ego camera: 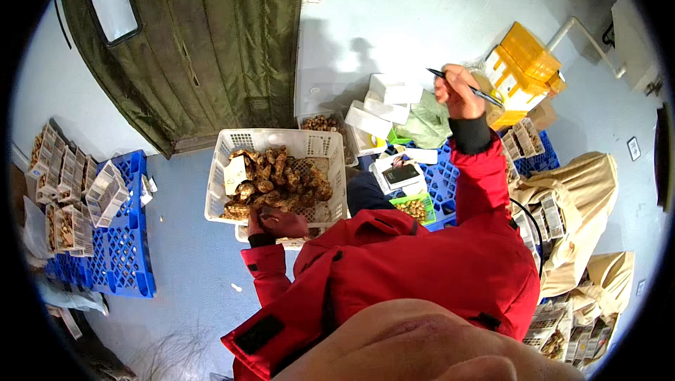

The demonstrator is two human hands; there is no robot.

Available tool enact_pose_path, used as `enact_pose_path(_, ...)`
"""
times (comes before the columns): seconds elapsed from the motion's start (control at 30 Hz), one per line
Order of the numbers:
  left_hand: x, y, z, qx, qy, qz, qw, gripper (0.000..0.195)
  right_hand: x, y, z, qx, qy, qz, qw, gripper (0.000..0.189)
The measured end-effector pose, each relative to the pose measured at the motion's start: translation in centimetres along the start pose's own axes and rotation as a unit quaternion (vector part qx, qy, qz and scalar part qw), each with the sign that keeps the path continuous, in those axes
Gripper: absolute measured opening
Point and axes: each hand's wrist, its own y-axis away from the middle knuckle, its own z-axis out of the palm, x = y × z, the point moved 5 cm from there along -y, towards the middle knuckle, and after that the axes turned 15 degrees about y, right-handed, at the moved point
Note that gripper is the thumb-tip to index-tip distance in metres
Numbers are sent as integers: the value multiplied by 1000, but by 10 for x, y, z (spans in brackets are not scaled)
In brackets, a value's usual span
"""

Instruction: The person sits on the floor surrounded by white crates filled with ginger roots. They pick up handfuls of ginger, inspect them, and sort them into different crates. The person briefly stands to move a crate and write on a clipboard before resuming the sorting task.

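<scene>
My right hand point(460, 90) is raised at the upper right, shut on a dark pen point(488, 97) whose tip points left. My left hand point(277, 222) rests at the near rim of a white plastic basket point(212, 191); its fingers are partly hidden, so whether they hold anything cannot be told. Knobbly brown tubers or roots point(266, 180) lie heaped in the basket. A pale paper slip point(235, 174) with handwritten marks lies on the heap's left side. Another crate point(295, 241) shows just under the basket.
Right of the basket are white foam boxes point(390, 88), a smartphone point(401, 174) and a green basket point(433, 207) of small bulbs on a blue pallet point(443, 162). Taped boxes point(519, 78) are stacked beyond. Crates stand by a blue pallet point(137, 233) at left. A quilted green curtain point(232, 38) hangs behind.
</scene>
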Motion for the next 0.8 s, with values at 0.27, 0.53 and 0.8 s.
enact_pose_path(0.27, 1, 11, -79, 104, 32, 64, 992, 47, 22, -90, 69, -103, -53, -43, 992, 21)
enact_pose_path(0.53, 7, 35, -55, 169, -131, 194, 957, 42, 87, -214, 7, -51, 1, -5, 999, 25)
enact_pose_path(0.8, 16, 71, -135, 489, -190, 227, 820, 41, 149, -380, -99, 64, 58, -169, 982, 22)
